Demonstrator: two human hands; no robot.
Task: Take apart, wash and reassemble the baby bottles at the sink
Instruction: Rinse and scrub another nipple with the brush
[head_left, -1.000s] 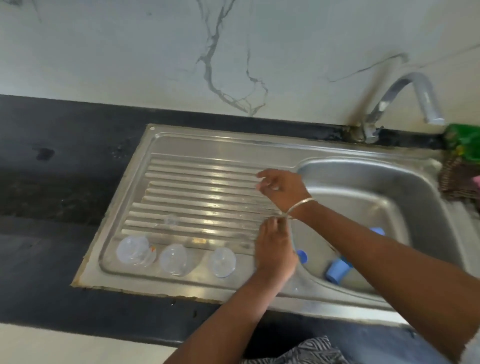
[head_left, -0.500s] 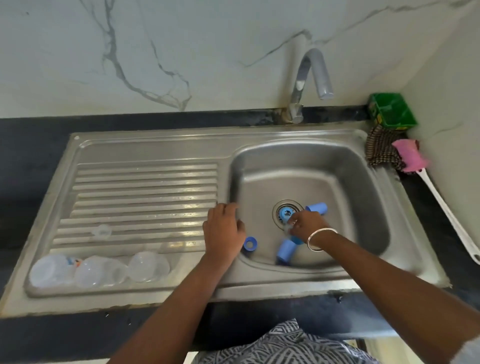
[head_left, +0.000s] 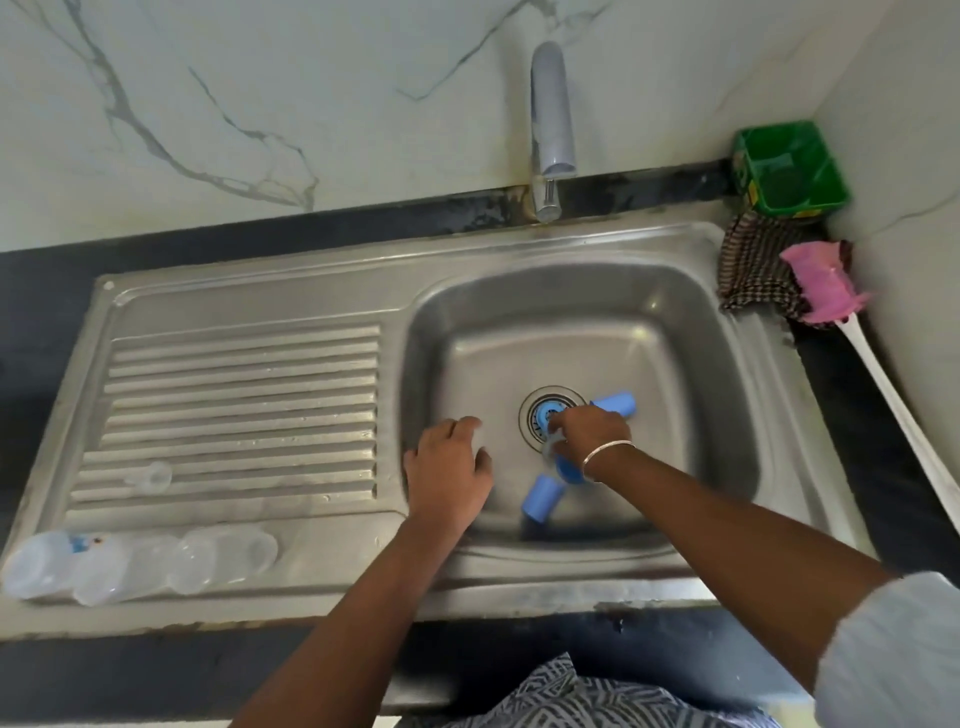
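Three clear bottle bodies (head_left: 114, 571) lie side by side on the front left of the drainboard, and a clear nipple (head_left: 153, 475) sits on the ribs above them. In the basin, a blue ring (head_left: 544, 413) lies on the drain, with blue caps behind (head_left: 615, 404) and in front (head_left: 540, 499). My right hand (head_left: 589, 434) reaches down at the drain, fingertips at the blue ring. A blue collar (head_left: 569, 472) with a clear piece shows under its wrist, and the grip is hidden. My left hand (head_left: 447, 470) rests over the basin's left wall, fingers loosely curled.
The steel sink (head_left: 727, 415) has its tap (head_left: 550, 130) at the back with no water running. At the right stand a green box (head_left: 789, 171), a checked cloth (head_left: 753, 270) and a pink brush with a long white handle (head_left: 826, 286). Dark counter surrounds the sink.
My right hand left the drainboard and went into the basin to the drain. My left hand slid from the drainboard edge over the basin wall, covering the small blue ring seen beside it before.
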